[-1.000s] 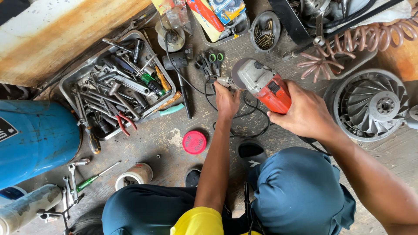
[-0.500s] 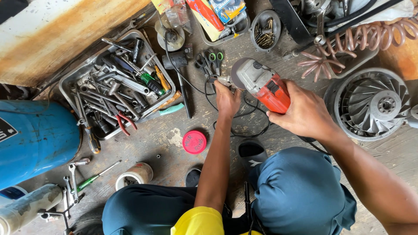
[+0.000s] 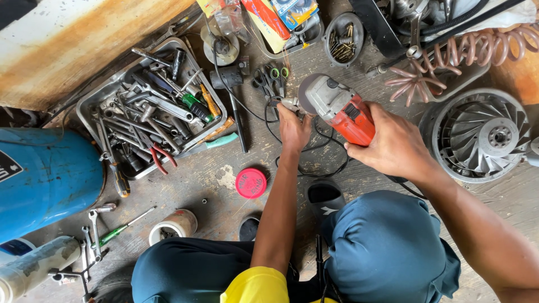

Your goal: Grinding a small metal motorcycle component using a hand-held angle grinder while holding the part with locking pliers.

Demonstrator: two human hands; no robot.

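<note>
The right hand is wrapped around the red body of an angle grinder, held low over the floor just beyond the person's knees. The left hand pinches a small metal piece against the grinder's disc end. Left of the grinder sits a metal tray heaped with wrenches, and a round pink lid lies nearer the knees.
</note>
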